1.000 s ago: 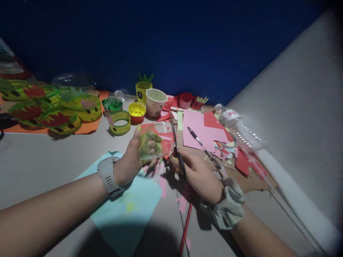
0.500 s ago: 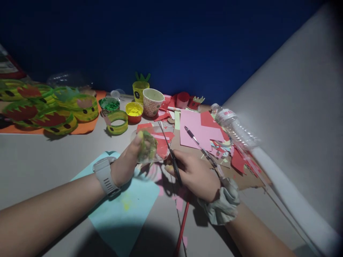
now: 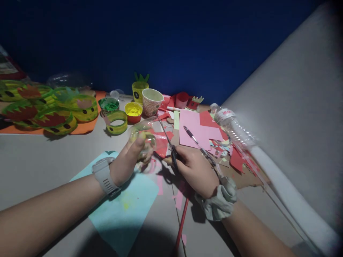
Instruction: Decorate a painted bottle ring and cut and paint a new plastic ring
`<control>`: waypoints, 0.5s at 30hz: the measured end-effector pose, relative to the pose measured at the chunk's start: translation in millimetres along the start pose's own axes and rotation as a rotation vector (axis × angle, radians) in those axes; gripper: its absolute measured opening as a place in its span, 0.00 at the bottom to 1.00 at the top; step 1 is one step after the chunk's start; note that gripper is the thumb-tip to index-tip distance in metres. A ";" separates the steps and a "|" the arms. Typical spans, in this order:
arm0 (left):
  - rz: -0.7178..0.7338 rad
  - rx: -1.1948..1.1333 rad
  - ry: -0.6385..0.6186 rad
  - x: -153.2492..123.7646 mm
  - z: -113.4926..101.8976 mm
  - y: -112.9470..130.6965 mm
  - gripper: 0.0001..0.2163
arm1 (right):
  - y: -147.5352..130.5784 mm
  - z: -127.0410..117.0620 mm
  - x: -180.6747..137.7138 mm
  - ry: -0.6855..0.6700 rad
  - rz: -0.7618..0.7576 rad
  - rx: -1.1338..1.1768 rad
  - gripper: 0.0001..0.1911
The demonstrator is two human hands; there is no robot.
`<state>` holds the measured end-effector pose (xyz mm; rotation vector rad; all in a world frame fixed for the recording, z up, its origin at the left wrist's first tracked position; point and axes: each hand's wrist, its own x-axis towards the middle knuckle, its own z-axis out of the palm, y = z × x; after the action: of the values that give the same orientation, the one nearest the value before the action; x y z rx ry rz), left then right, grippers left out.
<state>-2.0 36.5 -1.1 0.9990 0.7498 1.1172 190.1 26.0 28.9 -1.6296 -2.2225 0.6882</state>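
Above the blue paper, my left hand (image 3: pixel 128 159) is closed around a clear plastic bottle piece (image 3: pixel 151 135), its cut rim pointing away from me. Green-yellow tint shows through the plastic near my thumb. My right hand (image 3: pixel 194 169) grips black-handled scissors (image 3: pixel 169 140) by the loops. The long blades point up and away, right beside the plastic piece; whether they touch it I cannot tell. Light blue paper (image 3: pixel 125 210) with a yellow smear lies beneath my left wrist. Small pink paper scraps (image 3: pixel 179 201) lie under my right hand.
Painted green-yellow rings (image 3: pixel 56 121) sit on orange paper at the left. Paint cups, green (image 3: pixel 109 105) and yellow (image 3: pixel 134 111), and a patterned paper cup (image 3: pixel 152 101) stand behind. A pen (image 3: pixel 198 144) lies on pink paper; a plastic bottle (image 3: pixel 235 126) leans against the right wall.
The bottle piece has turned in my left hand, so its rim now tilts up and away. The scissors have shifted slightly left and come more closed.
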 end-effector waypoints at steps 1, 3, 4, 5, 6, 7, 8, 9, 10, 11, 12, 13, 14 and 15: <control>0.017 0.035 0.007 -0.6 0.3 0.5 0.25 | 0.8 -0.5 0.3 0.002 -0.001 0.004 0.10; 0.049 0.102 0.023 -0.8 0.8 1.4 0.23 | 1.7 -1.7 0.4 0.002 0.006 0.000 0.10; 0.065 0.125 0.031 -0.4 0.8 1.4 0.23 | 1.6 -2.4 0.2 -0.004 0.011 -0.007 0.11; 0.078 0.136 0.040 0.1 0.5 1.0 0.23 | 1.2 -3.1 0.0 -0.014 0.017 -0.016 0.11; 0.089 0.133 0.057 0.7 -0.1 0.2 0.23 | 0.5 -3.9 -0.3 -0.028 0.019 -0.028 0.11; 0.101 0.121 0.077 1.3 -1.0 -0.8 0.24 | -0.5 -4.6 -0.7 -0.043 0.018 -0.042 0.12; 0.118 0.107 0.098 1.8 -2.0 -2.0 0.24 | -1.5 -5.3 -1.1 -0.055 0.013 -0.059 0.13; 0.128 0.099 0.113 2.1 -3.2 -3.1 0.24 | -2.5 -5.9 -1.5 -0.062 0.005 -0.076 0.15; 0.129 0.103 0.117 2.1 -4.2 -4.0 0.24 | -3.5 -6.4 -2.0 -0.068 -0.004 -0.091 0.17; 0.124 0.115 0.105 1.8 -5.1 -4.6 0.24 | -4.4 -6.8 -2.5 -0.071 -0.011 -0.104 0.18; 0.113 0.134 0.075 1.2 -5.7 -4.8 0.23 | -5.1 -7.1 -3.2 -0.073 -0.018 -0.113 0.19; 0.100 0.151 0.039 0.5 -6.0 -4.6 0.23 | -5.7 -7.4 -3.9 -0.070 -0.024 -0.120 0.20; 0.093 0.161 0.007 -0.4 -6.0 -4.4 0.23 | -6.2 -7.6 -4.5 -0.064 -0.029 -0.124 0.20; 0.093 0.164 -0.019 -1.1 -5.8 -4.1 0.22 | -6.6 -7.8 -5.2 -0.058 -0.036 -0.124 0.20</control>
<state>-5.9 36.5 -7.0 1.1920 0.7959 1.1379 190.4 21.1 39.3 -1.6412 -2.3733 0.6072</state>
